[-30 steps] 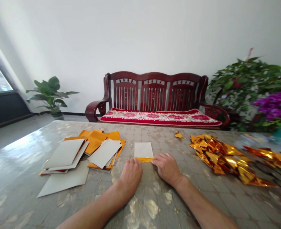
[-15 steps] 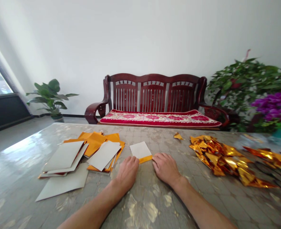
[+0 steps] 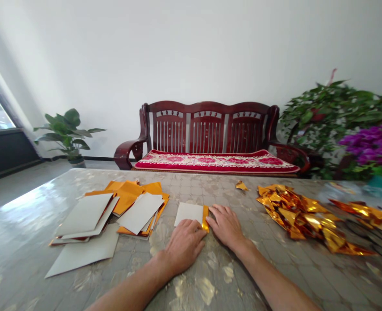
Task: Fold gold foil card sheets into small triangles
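Note:
A small sheet of paper (image 3: 187, 211), white on its upper face, lies on the table with a gold foil strip (image 3: 205, 211) folded over along its right side. My left hand (image 3: 186, 242) covers the near edge of this sheet, fingers bent and closed down on it close to the strip's lower end. Just right of the strip rests my right hand (image 3: 225, 224), its thumb and fingers a little apart, fingertips at the folded edge. Stacks of gold-and-white paper (image 3: 140, 214) lie to the left of my left hand, and a heap of folded gold foil pieces (image 3: 297, 211) lies on the right.
More white sheets (image 3: 85, 216) are piled farther left on the patterned table (image 3: 139, 276). One gold piece (image 3: 241, 185) sits apart near the far edge. Dark cords (image 3: 368, 235) lie at the right. Behind the table stands a wooden bench (image 3: 206, 129).
The sheet has turned, so its gold strip now runs along the right side instead of the near side. My left hand has moved right and over the near edge; my right hand has loosened.

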Motion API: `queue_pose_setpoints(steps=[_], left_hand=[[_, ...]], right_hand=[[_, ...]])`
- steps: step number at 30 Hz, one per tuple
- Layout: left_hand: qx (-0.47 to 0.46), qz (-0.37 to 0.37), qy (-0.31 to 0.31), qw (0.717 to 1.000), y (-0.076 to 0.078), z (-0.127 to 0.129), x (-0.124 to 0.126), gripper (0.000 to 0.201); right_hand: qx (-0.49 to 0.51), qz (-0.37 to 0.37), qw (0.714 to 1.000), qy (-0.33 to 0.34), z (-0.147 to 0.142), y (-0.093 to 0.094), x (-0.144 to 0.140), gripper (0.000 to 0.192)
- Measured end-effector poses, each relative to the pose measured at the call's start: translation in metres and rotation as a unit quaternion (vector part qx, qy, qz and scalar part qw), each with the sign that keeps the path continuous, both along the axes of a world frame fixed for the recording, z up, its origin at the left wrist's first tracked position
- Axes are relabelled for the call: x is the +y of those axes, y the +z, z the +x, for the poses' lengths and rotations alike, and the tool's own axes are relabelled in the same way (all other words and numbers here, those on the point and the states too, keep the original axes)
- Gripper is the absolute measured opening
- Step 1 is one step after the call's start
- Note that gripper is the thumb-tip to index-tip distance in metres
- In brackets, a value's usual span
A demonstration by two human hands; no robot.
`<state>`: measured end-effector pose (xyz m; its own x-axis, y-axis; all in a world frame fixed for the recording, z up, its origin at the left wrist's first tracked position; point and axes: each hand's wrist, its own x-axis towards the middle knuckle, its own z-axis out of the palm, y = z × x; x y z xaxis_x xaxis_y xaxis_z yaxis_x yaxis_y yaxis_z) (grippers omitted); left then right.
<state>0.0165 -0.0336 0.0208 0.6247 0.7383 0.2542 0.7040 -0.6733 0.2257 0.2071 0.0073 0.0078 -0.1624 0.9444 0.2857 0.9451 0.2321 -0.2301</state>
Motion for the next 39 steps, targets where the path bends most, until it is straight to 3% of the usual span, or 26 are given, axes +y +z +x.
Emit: queue_pose_setpoints(steps=[7,12,15,18,22,29,39], left_hand=[[-0.021,-0.013,-0.017,1.000,-0.004,0.001,0.002,0.021],[-0.071,-0.011,-0.033,0.997,-0.008,-0.001,0.004,0.024],[-0.144,0.029,-0.016,0.989,-0.011,-0.007,0.007,0.032],[-0.214,0.120,-0.011,0.969,-0.015,-0.013,0.009,0.043],[-0.232,0.224,-0.022,0.946,-0.015,-0.017,0.009,0.048],[-0.103,0.163,0.065,0.979,-0.009,-0.018,0.020,0.020],[-0.017,0.067,0.125,0.990,-0.006,-0.023,0.024,0.029]], right_hand=[[0.110,0.004,0.993,0.041,0.000,-0.003,0.005,0.011],[0.181,0.028,0.983,0.011,-0.002,-0.008,0.004,0.013],[0.188,0.143,0.972,-0.002,0.001,-0.004,0.002,0.015],[0.121,0.287,0.950,0.034,0.005,0.006,-0.003,0.018],[0.010,0.355,0.928,0.114,0.003,0.014,-0.011,0.018],[-0.064,0.271,0.943,0.180,-0.008,0.009,-0.013,0.016],[-0.038,0.134,0.974,0.178,-0.004,-0.003,-0.005,0.018]])
